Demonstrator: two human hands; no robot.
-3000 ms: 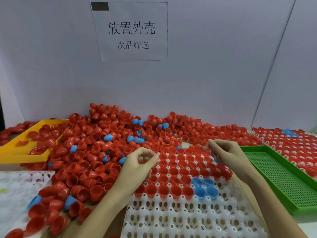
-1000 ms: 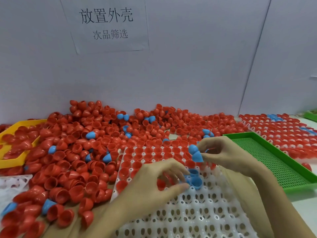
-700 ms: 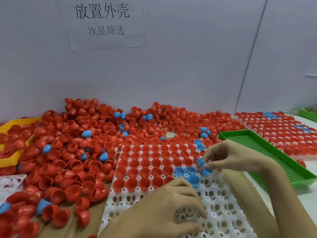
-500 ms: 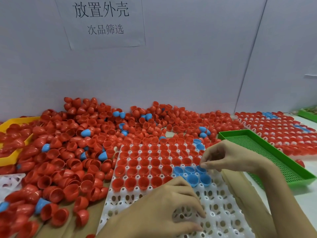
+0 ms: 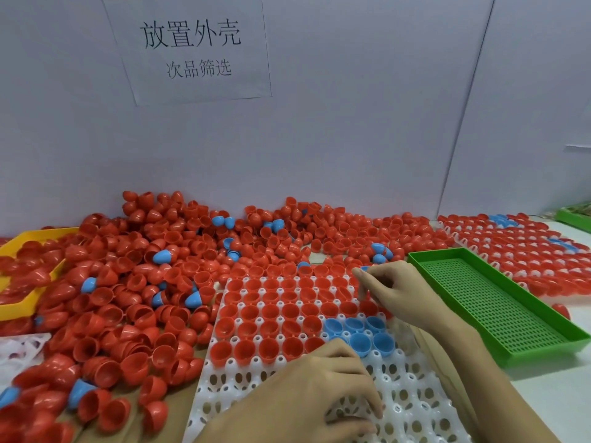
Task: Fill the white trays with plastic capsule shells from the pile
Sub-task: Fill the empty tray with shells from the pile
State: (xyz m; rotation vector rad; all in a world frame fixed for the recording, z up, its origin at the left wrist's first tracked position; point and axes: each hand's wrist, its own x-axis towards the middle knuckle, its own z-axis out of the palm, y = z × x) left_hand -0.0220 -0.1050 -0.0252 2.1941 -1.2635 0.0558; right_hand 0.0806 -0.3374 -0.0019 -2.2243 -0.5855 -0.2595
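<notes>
Pale grey partition walls (image 5: 351, 123) stand behind a table (image 5: 543, 388), and a paper sign (image 5: 192, 49) with printed Chinese characters hangs on the wall at about 11 o'clock.

At the centre of the view lies a white tray (image 5: 415, 407) with rows of round pockets. Its far rows hold red shells (image 5: 271, 313) sitting open side up, and a small group of blue shells (image 5: 358, 334) sits toward the tray's 3 o'clock side. The pockets nearest the viewer are bare.

A large pile of loose capsule shells (image 5: 153, 282), mostly red with a few blue, spreads from 9 o'clock round to 1 o'clock, touching the tray's far and left edges.

The left hand (image 5: 307, 398) rests on the near part of the tray at 6 o'clock, its fingers curled down onto the bare pockets; whether it holds anything cannot be told. The right hand (image 5: 396, 289) hovers over the tray's far right corner at 2 o'clock, thumb and fingertips drawn close together, apparently with nothing between them. The two hands are apart.

A green mesh tray (image 5: 499, 314) lies just right of the white tray at 3 o'clock. Beyond it, at 2 o'clock, a second white tray (image 5: 518, 251) is packed with red shells. A yellow tray (image 5: 19, 311) sits at 9 o'clock, partly buried by the pile
</notes>
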